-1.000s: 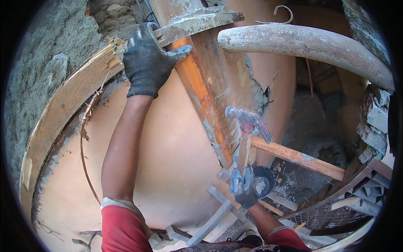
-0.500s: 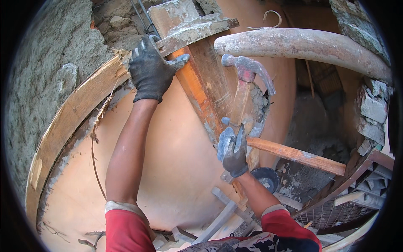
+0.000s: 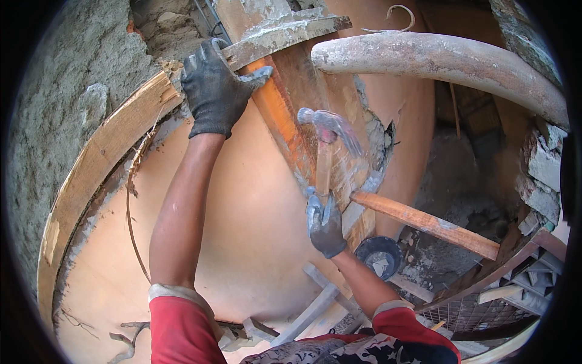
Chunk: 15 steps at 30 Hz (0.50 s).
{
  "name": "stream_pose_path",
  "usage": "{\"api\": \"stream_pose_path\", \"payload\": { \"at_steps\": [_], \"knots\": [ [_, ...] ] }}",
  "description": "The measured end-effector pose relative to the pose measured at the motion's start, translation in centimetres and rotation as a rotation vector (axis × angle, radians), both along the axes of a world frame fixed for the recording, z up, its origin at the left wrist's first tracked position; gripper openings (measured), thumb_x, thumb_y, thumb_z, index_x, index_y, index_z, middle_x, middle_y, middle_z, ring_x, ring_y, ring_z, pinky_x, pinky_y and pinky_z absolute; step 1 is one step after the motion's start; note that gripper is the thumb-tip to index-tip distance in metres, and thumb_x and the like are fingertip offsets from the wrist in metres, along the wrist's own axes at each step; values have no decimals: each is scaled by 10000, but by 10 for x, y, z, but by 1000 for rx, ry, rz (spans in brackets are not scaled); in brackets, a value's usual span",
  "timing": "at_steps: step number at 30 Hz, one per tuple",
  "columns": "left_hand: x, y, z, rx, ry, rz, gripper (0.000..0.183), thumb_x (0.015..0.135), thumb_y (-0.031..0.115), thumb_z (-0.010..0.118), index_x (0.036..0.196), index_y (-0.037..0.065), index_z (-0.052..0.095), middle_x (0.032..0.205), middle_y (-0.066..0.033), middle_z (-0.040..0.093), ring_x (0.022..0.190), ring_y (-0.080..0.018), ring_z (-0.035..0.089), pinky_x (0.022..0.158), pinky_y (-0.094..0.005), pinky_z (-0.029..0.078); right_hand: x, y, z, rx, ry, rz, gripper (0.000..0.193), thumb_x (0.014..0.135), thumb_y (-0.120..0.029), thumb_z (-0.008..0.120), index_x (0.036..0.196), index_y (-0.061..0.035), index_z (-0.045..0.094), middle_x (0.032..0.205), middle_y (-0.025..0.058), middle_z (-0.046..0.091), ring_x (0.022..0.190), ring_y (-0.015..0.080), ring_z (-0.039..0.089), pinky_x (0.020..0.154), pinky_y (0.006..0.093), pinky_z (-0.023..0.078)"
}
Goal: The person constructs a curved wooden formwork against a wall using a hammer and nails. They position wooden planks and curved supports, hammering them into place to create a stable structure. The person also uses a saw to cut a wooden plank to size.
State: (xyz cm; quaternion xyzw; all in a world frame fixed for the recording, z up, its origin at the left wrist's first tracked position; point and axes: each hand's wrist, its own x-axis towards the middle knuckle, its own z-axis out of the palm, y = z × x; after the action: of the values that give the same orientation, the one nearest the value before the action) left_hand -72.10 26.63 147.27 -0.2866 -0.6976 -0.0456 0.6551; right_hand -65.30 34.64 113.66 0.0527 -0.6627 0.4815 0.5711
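The person's left hand (image 3: 215, 91), in a dark glove, lies at the left end of a plaster-crusted crosspiece (image 3: 285, 41). Its thumb is spread sideways over the orange face of a sloping timber (image 3: 276, 100); whether the other fingers grip anything, one cannot tell. The right hand (image 3: 327, 227), gloved too, has its fingers wrapped around the wooden handle of a hammer (image 3: 324, 164). The hammer is upright in view, its blurred head in front of the timber. Near the right wrist sits a black bucket (image 3: 394, 252), below an orange-brown wooden bar (image 3: 430, 224).
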Motion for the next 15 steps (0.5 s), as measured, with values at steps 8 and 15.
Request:
{"api": "stream_pose_path", "payload": {
  "at_steps": [8,15],
  "knots": [
    [-10,-2,8,-6,44,14,831,700,637,909,1192,43,598,1066,-158,679,1039,-350,630,880,-500,527,-3,-5,-26,-106,-159,198,347,1071,-142,546,1349,60,589,1159,217,708,943,324,678,866,437,540],
    [-9,-11,2,-59,21,40,828,694,633,914,1181,38,609,1053,-148,669,1030,-318,633,872,-481,523,34,-4,-4,-362,-239,561,333,1067,-147,561,1339,44,594,1103,229,730,903,381,724,809,424,571]
  ]
}}
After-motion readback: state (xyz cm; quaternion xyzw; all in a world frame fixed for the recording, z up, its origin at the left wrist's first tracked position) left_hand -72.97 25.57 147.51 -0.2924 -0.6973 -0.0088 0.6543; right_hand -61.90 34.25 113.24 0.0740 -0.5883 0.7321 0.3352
